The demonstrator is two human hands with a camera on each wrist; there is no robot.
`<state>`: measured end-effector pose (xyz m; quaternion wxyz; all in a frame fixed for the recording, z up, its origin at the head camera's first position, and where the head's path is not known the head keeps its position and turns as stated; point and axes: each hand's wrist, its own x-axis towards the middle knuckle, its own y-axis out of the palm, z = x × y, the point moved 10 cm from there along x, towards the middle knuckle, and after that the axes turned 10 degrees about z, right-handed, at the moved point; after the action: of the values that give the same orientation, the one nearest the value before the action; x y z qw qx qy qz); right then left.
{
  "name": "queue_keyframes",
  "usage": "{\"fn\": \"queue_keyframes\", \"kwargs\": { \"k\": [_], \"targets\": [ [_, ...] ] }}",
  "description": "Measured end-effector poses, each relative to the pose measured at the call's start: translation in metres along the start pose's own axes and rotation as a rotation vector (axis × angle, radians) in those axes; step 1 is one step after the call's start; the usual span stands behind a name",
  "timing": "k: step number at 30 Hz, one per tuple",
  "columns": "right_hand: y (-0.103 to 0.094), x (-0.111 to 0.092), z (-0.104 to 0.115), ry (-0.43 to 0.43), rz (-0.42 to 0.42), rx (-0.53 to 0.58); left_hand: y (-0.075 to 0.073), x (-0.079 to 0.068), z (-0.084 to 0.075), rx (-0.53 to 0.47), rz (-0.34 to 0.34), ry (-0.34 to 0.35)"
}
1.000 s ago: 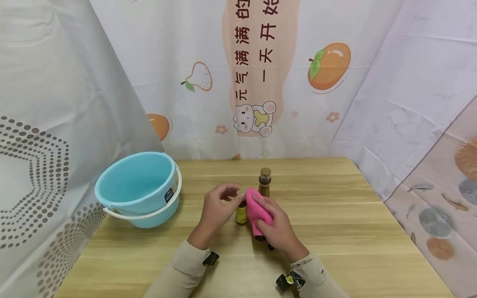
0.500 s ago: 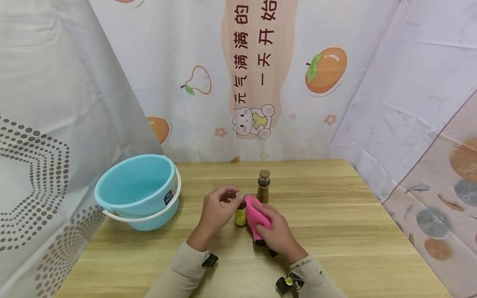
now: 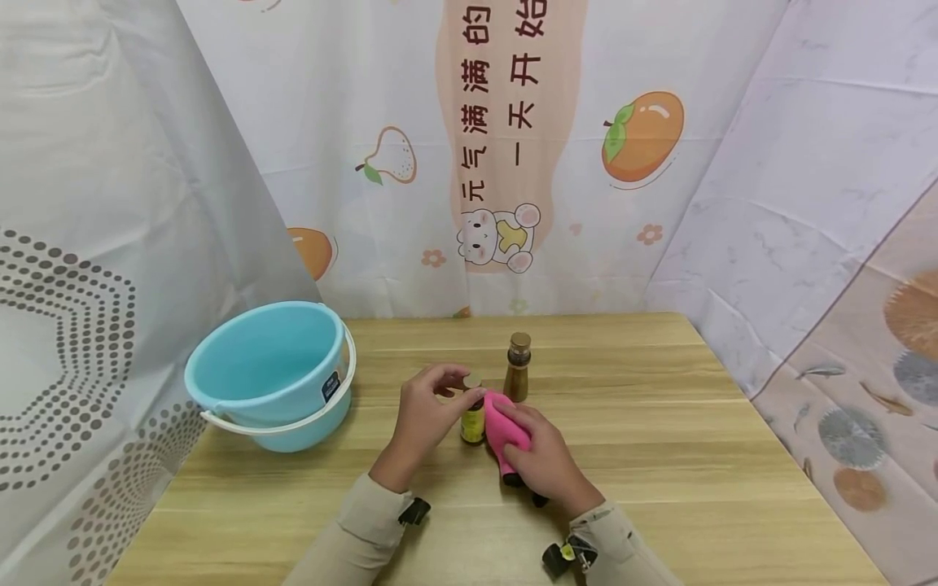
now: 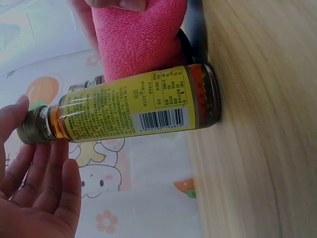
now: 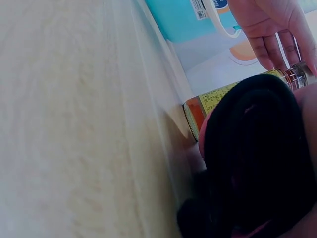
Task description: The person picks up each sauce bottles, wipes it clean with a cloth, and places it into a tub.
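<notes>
A small glass bottle with a yellow label stands upright on the wooden table. My left hand pinches its metal cap between thumb and fingertips. In my right hand is a folded pink towel with black trim, pressed to the bottle's right side. The left wrist view shows the towel lying along the label, with a barcode facing the camera. From the right wrist, the towel's dark edge covers much of the bottle.
Just behind the towel stands a second, darker bottle with a brownish cap. A light blue bucket with a white handle sits at the table's left. Printed curtains hang along the back and both sides of the table.
My right hand and the towel have slid down along the bottle, so more of the rear bottle shows. The left hand has stayed at the cap.
</notes>
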<state>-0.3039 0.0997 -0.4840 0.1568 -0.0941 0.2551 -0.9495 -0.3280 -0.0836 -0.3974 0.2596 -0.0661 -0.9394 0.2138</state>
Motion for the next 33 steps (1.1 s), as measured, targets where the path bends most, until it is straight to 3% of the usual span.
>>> {"fn": "queue_keyframes", "kwargs": {
  "k": [15,26,33],
  "targets": [
    [-0.008,-0.003,0.013,-0.076,-0.051,0.054,-0.001,0.001,-0.003,-0.022,-0.001,0.016],
    [-0.016,-0.006,0.028,-0.206,-0.113,0.094,-0.001,0.000,-0.001,-0.058,-0.002,0.025],
    [-0.015,-0.005,0.024,-0.179,-0.098,0.111,-0.001,-0.001,-0.001,-0.064,0.004,0.031]
  ]
}}
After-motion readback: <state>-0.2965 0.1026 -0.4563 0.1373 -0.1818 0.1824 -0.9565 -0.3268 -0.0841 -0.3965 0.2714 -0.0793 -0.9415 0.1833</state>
